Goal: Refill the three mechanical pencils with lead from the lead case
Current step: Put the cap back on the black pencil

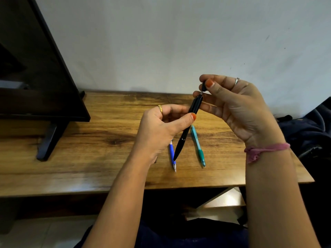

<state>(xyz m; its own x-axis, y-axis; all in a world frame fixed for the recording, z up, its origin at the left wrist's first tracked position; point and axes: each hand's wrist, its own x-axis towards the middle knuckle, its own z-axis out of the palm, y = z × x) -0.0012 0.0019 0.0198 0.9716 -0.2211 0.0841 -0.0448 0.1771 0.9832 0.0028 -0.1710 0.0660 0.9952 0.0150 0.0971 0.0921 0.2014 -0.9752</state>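
Pencils [198, 145] lie on wooden table [89, 149] against white wall [161, 42].

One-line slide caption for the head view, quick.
Left hand grips black mechanical pencil; right hand pinches its top cap; blue pencil and teal pencil lie on wooden table.

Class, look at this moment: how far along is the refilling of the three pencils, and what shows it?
Nothing looks finished yet. In hand: the left hand grips the black pencil while the right hand pinches its top cap, seemingly opening it. Left: the blue pencil and the green pencil lie untouched on the table. No lead case is visible.
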